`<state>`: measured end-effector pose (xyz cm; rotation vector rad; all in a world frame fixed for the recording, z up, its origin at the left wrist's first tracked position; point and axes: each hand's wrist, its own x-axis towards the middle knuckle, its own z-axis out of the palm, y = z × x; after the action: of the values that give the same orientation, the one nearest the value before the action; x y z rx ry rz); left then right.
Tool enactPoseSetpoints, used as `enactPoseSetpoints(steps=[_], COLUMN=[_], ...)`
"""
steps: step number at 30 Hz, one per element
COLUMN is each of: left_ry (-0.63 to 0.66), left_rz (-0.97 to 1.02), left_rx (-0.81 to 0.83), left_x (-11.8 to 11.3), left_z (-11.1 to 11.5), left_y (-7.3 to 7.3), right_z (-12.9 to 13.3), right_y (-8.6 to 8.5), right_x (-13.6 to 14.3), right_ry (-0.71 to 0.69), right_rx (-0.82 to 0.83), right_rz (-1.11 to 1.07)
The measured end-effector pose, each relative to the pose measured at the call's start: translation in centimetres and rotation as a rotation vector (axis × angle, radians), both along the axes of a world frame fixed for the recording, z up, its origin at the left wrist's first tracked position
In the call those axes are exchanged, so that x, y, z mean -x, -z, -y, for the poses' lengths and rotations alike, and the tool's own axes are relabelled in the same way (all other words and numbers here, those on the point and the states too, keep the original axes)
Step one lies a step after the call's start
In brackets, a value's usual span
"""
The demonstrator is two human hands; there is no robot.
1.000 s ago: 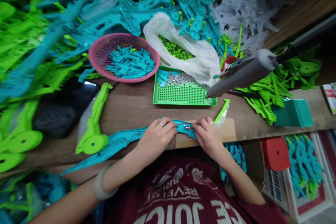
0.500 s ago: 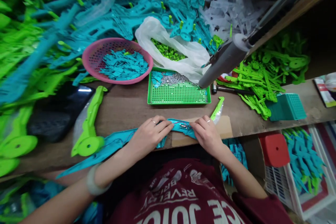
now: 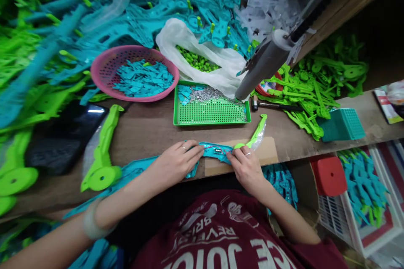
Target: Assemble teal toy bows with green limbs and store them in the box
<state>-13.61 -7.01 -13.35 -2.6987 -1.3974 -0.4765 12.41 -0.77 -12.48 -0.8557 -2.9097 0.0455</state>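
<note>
A long blue plastic shell (image 3: 208,151), its hollow side up, lies along the front of the bench. Inside it sit a small dark part with silvery pieces (image 3: 217,151) and thin red wires. My left hand (image 3: 179,157) is closed over the shell's middle, fingertips at its upper edge. My right hand (image 3: 245,167) has its fingers pinched together at the shell's right end; whether a wire is also between them is hidden. Beyond my right fingers lies a green plastic piece with a clear part (image 3: 259,133), on a cardboard sheet (image 3: 268,151).
Behind the shell stands a green perforated tray (image 3: 210,124) with small metal bits. A pink basket (image 3: 97,80) holds blue pieces. A grey power screwdriver (image 3: 261,67) hangs above the tray; a hammer (image 3: 277,105) lies right. Large blue parts (image 3: 135,21) are heaped behind.
My right hand has shifted slightly down and left at the shell's right end, showing more of the green piece beyond. My left hand still holds the shell. The whole view has shifted slightly.
</note>
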Motion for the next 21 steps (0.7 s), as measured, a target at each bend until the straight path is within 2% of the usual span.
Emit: enactPoseSetpoints(steps=[4, 8, 15, 19, 21], left_ry=[-0.027, -0.03, -0.042, -0.053, -0.071], left_rz=[0.014, 0.045, 0.072, 0.081, 0.135], left_rx=[0.002, 0.047, 0.103, 0.109, 0.093], left_x=[-0.2, -0.2, -0.2, -0.4, -0.3], left_z=[0.2, 0.3, 0.5, 0.6, 0.5], left_y=[0.6, 1.0, 0.8, 1.0, 1.1], right_z=[0.0, 0.5, 1.4, 1.4, 1.2], right_y=[0.1, 0.6, 1.1, 0.8, 0.6], right_x=[-0.1, 0.2, 0.9, 0.7, 0.5], right_ry=[0.016, 0.117, 0.245, 0.254, 0.199], right_rx=[0.053, 0.117, 0.116, 0.125, 0.08], right_rz=[-0.075, -0.18, -0.219, -0.163, -0.153])
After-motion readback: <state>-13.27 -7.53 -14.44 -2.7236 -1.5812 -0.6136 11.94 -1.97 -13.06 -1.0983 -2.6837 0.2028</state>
